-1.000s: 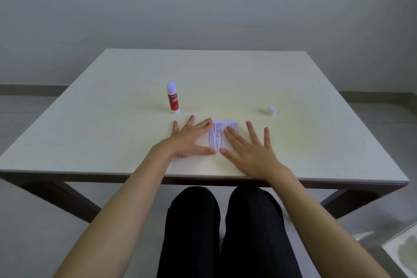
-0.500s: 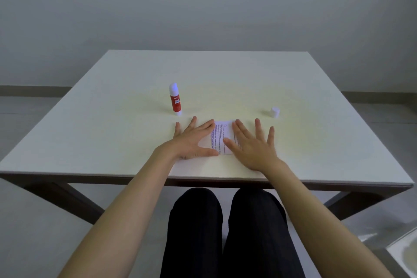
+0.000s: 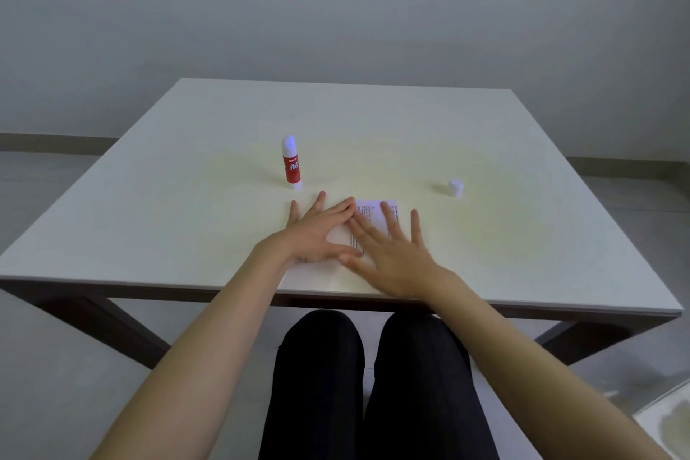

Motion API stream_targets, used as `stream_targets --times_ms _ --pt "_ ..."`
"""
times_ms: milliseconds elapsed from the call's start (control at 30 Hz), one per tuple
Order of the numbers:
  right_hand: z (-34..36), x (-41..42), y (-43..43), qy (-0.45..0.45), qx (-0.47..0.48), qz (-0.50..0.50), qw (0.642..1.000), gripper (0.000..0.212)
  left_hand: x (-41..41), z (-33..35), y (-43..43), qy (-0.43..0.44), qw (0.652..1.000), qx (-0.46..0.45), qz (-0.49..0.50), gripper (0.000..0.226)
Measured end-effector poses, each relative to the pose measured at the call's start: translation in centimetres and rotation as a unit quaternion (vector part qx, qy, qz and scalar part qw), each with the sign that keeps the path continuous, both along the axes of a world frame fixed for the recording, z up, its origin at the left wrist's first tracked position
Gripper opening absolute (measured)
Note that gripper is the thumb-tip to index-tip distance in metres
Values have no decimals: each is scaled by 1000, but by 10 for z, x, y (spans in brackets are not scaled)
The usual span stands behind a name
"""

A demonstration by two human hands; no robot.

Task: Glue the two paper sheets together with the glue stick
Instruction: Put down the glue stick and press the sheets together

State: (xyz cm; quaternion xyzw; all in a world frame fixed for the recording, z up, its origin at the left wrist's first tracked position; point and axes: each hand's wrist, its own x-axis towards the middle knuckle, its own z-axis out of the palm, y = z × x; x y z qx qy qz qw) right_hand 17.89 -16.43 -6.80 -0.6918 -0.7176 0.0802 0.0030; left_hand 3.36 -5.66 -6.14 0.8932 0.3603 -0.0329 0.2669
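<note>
The person is wearing black trousers (image 3: 373, 385) of a plain dark fabric, with faint creases running along both legs. Both forearms are showing bare up to the frame's edge, with no sleeves reaching into view. The left hand (image 3: 317, 231) and right hand (image 3: 392, 258) are showing bare as well.
</note>
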Motion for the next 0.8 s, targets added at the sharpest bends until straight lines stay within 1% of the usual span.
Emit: stream_targets --times_ms 33,100,200,267,333,433,467,533,633,667,733,800 --pt "-4 -3 -5 12 2 20 1000 89 0 -1 0 -2 1000 0 0 92" --pt "-2 9 -2 31 -11 15 999 83 0 -1 0 -6 1000 0 -2 92" --pt "9 38 17 22 -43 -55 997 71 -2 -1 0 -1 1000 6 -2 93" --pt "12 43 23 31 -46 -92 994 72 -2 0 0 3 1000 6 -5 93" --pt "11 30 18 25 -28 -74 997 78 -2 1 0 2 1000 4 -4 94" --pt "-2 3 -5 34 8 15 999 88 -1 0 -1 -7 1000 1 0 93" --pt "-4 2 -11 38 10 23 999 89 -1 0 -1 -8 1000 -1 1 93" --pt "-2 15 -13 41 4 -9 999 87 -1 0 -2 -5 1000 0 -1 95" --pt "6 38 -10 10 -11 -81 997 75 -1 3 -3 6 1000 4 0 93" --pt "7 39 -11 -3 -8 -91 996 73 -1 3 -3 7 1000 4 1 92" --pt "6 32 -17 -19 8 -80 997 78 -1 4 -3 9 1000 6 0 92" --pt "2 19 -29 -6 22 -42 999 86 -1 3 -3 11 1000 10 -2 92"
